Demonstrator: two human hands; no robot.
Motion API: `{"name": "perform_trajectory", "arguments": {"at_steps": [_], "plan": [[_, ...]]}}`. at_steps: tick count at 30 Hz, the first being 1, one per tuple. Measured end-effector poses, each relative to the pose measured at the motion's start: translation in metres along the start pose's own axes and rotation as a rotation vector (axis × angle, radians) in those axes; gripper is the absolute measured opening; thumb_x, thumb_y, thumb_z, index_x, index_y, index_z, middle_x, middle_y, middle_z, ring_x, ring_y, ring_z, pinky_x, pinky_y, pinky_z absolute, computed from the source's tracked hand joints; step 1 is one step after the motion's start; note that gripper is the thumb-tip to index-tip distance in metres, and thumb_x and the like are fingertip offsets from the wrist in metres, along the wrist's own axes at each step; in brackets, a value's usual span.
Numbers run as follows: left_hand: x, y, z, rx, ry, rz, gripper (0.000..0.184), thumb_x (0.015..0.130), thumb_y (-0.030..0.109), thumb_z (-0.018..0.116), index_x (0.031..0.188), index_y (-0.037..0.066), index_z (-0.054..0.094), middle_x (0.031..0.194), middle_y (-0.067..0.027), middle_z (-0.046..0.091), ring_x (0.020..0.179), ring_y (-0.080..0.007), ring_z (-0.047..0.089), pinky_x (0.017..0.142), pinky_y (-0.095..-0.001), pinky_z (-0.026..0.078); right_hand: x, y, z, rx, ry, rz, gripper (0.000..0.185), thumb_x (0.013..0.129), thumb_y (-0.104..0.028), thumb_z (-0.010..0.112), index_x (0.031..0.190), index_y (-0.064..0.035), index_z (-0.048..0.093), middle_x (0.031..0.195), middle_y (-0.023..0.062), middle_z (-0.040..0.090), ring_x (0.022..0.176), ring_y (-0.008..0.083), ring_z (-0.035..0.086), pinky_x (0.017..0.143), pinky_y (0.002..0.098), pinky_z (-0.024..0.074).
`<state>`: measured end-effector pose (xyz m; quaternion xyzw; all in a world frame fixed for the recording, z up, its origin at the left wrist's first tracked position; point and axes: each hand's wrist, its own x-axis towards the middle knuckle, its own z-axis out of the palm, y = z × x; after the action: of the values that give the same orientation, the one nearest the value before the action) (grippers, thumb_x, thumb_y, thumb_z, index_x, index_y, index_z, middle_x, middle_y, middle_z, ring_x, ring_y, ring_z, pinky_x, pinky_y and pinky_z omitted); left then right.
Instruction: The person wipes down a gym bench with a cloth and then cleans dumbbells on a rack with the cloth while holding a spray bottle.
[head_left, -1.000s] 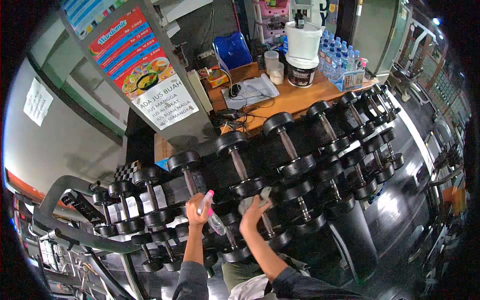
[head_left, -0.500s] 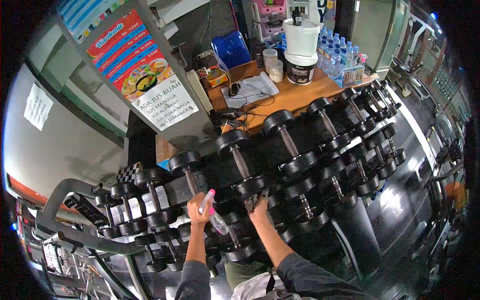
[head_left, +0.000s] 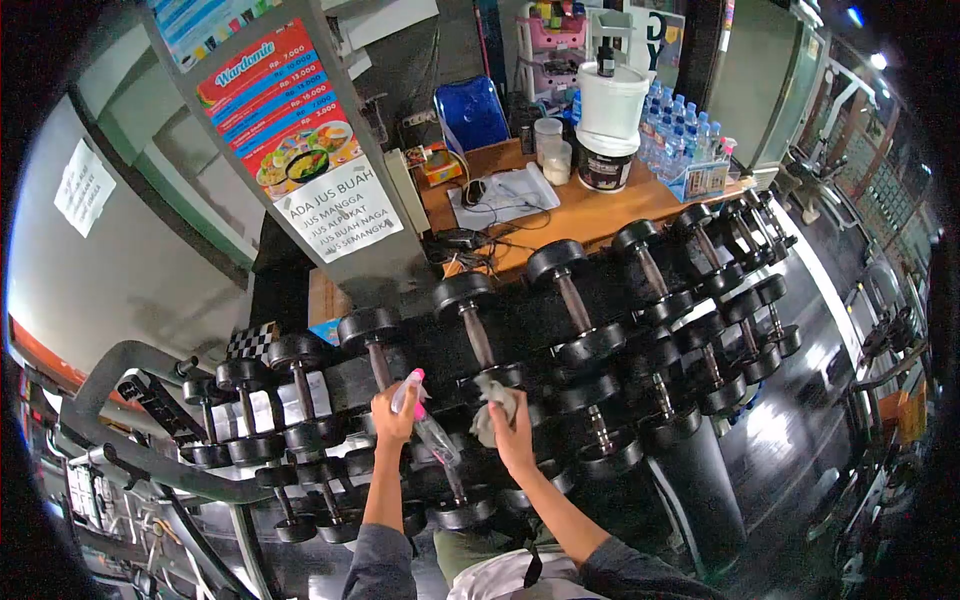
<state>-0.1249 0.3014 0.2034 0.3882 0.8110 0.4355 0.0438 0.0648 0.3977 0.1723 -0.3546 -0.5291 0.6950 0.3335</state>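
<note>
My left hand (head_left: 392, 414) is wrapped round the neck of a clear spray bottle (head_left: 434, 436) with a pink nozzle, which tilts down to the right. In my right hand (head_left: 513, 436) is a crumpled grey cloth (head_left: 491, 411), held against the near head of a dumbbell (head_left: 477, 335) on the top row; whether it touches is hard to tell. Another dumbbell (head_left: 377, 362) lies just beyond my left hand, its near head partly hidden by that hand.
Two tiers of black dumbbells (head_left: 575, 303) stretch across the rack. Behind it stands a wooden counter (head_left: 520, 240) with cables, white buckets (head_left: 612, 100) and several water bottles (head_left: 672, 125). A pillar with a menu sign (head_left: 277, 110) rises at the left, near a curved machine frame (head_left: 105, 400).
My right hand has turned and drawn slightly back, bringing the grey cloth into fuller view. My left hand still holds the spray bottle in nearly the same place. The camera view has shifted slightly.
</note>
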Motion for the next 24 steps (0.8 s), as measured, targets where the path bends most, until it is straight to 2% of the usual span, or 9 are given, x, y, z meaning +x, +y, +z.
{"name": "perform_trajectory", "arguments": {"at_steps": [2, 5, 6, 9, 10, 12, 14, 18, 24], "plan": [[0.002, -0.003, 0.008, -0.116, -0.083, -0.203, 0.042, 0.090, 0.039, 0.056, 0.078, 0.001, 0.068, 0.063, -0.0097, 0.065, 0.056, -0.0194, 0.064, 0.055, -0.0325, 0.047, -0.002, -0.019, -0.002, -0.046, -0.070, 0.023, 0.039, 0.094, -0.031, 0.059, 0.118, -0.0020, 0.049, 0.099, 0.0062, 0.055, 0.088, 0.0128, 0.052, 0.079, 0.0290, 0.0436], [0.009, 0.014, 0.012, -0.176, -0.170, -0.181, 0.041, 0.089, 0.040, 0.058, 0.083, 0.001, 0.071, 0.064, -0.0059, 0.067, 0.057, -0.0138, 0.064, 0.057, -0.0301, 0.048, 0.021, -0.034, -0.021, -0.128, -0.047, -0.076, 0.038, 0.093, -0.029, 0.061, 0.117, -0.0020, 0.052, 0.098, 0.0067, 0.059, 0.087, 0.0127, 0.055, 0.078, 0.0284, 0.0449], [0.010, 0.009, 0.018, -0.162, -0.144, -0.119, 0.038, 0.089, 0.039, 0.057, 0.080, 0.004, 0.071, 0.063, -0.0073, 0.066, 0.055, -0.0190, 0.064, 0.055, -0.0319, 0.048, 0.027, -0.061, -0.028, -0.136, -0.083, -0.025, 0.036, 0.092, -0.028, 0.063, 0.115, -0.0017, 0.054, 0.099, 0.0075, 0.061, 0.089, 0.0131, 0.056, 0.078, 0.0286, 0.0459], [0.013, 0.010, 0.016, 0.028, -0.173, -0.021, 0.035, 0.090, 0.039, 0.056, 0.077, 0.009, 0.070, 0.061, -0.0095, 0.065, 0.055, -0.0250, 0.064, 0.054, -0.0352, 0.049, 0.067, -0.095, -0.056, -0.581, -0.182, -0.340, 0.030, 0.087, -0.023, 0.067, 0.112, -0.0062, 0.061, 0.098, 0.0124, 0.062, 0.086, 0.0230, 0.062, 0.076, 0.0346, 0.0485], [0.012, 0.009, 0.018, 0.052, -0.141, -0.014, 0.035, 0.089, 0.039, 0.056, 0.071, 0.011, 0.067, 0.061, -0.0132, 0.062, 0.057, -0.0329, 0.063, 0.053, -0.0411, 0.049, 0.076, -0.112, -0.059, -0.653, -0.226, -0.333, 0.029, 0.086, -0.021, 0.067, 0.112, -0.0109, 0.063, 0.097, 0.0135, 0.061, 0.085, 0.0272, 0.062, 0.075, 0.0371, 0.0490], [0.012, 0.012, 0.022, 0.174, -0.109, -0.019, 0.036, 0.088, 0.039, 0.056, 0.069, 0.010, 0.065, 0.060, -0.0141, 0.062, 0.057, -0.0348, 0.062, 0.052, -0.0426, 0.048, 0.105, -0.117, -0.066, -0.809, -0.322, -0.345, 0.031, 0.082, -0.016, 0.068, 0.112, -0.0230, 0.065, 0.095, 0.0141, 0.059, 0.085, 0.0345, 0.062, 0.075, 0.0425, 0.0502], [0.012, 0.008, 0.029, 0.325, -0.065, -0.014, 0.038, 0.086, 0.040, 0.057, 0.064, 0.009, 0.060, 0.060, -0.0166, 0.061, 0.057, -0.0394, 0.060, 0.050, -0.0458, 0.047, 0.127, -0.133, -0.064, -1.011, -0.497, -0.304, 0.027, 0.084, -0.019, 0.065, 0.110, -0.0234, 0.065, 0.095, 0.0105, 0.058, 0.086, 0.0337, 0.062, 0.076, 0.0431, 0.0506], [0.014, 0.012, 0.029, 0.303, -0.052, -0.012, 0.038, 0.085, 0.037, 0.060, 0.061, 0.008, 0.058, 0.055, -0.0152, 0.058, 0.050, -0.0367, 0.058, 0.047, -0.0428, 0.046, 0.163, -0.125, -0.052, -1.269, -0.765, -0.281, 0.025, 0.082, -0.020, 0.067, 0.107, -0.0239, 0.067, 0.091, 0.0065, 0.058, 0.087, 0.0303, 0.062, 0.077, 0.0411, 0.0504], [0.016, 0.018, 0.029, 0.306, -0.074, -0.022, 0.028, 0.082, 0.029, 0.064, 0.062, 0.009, 0.060, 0.052, -0.0104, 0.056, 0.046, -0.0315, 0.056, 0.046, -0.0409, 0.042, 0.184, -0.111, -0.035, -1.374, -1.036, -0.101, 0.026, 0.081, -0.025, 0.066, 0.107, -0.0263, 0.067, 0.093, 0.0067, 0.058, 0.091, 0.0299, 0.062, 0.079, 0.0439, 0.0499]]}}
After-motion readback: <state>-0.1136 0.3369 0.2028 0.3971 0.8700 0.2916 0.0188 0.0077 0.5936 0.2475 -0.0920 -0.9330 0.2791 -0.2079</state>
